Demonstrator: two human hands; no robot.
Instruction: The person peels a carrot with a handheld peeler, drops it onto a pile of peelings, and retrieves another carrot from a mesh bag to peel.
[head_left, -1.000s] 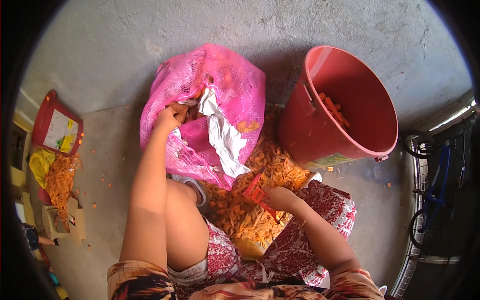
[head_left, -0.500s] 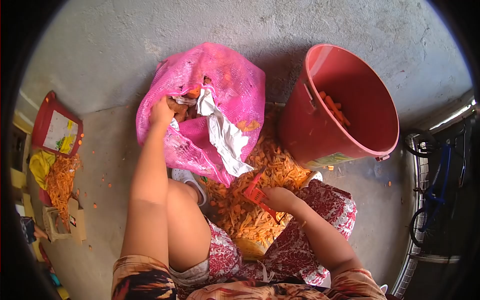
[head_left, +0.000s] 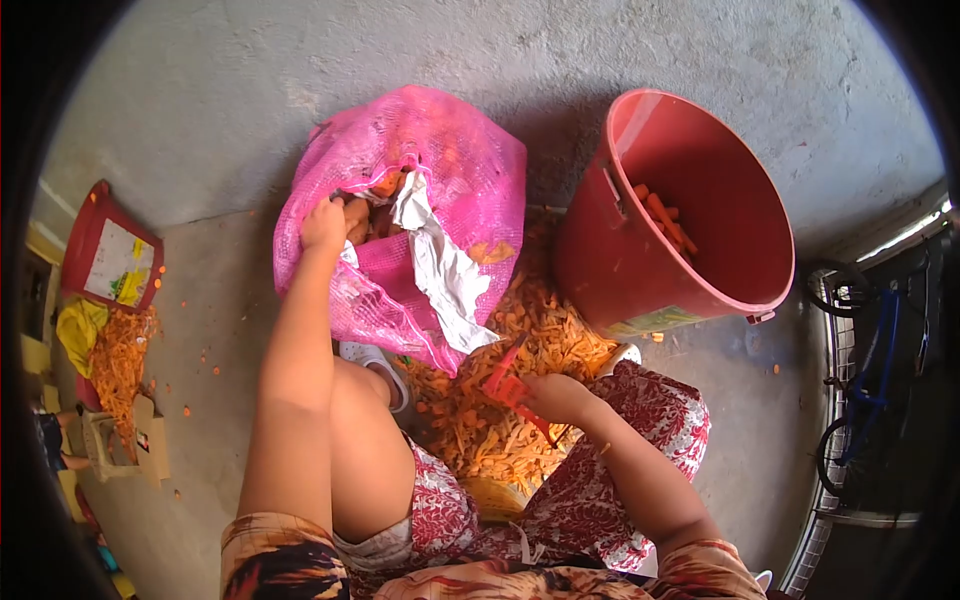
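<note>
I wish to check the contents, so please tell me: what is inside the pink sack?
Through the opening of the sack, near the left hand, brownish roots can be seen. The white sheet and the sack cover much of the rest, so their number cannot be told.

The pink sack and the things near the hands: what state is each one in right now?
Pink sack: mouth open, contents showing.
White sheet: crumpled, hanging out of the opening.
Left hand: at the sack's opening, its grip partly hidden.
Right hand: closed around the peeler.
Red peeler: held.
Red bucket: open, mostly unfilled.
Carrots: loose inside the bucket.
Peelings: heaped loosely between the legs.
</note>
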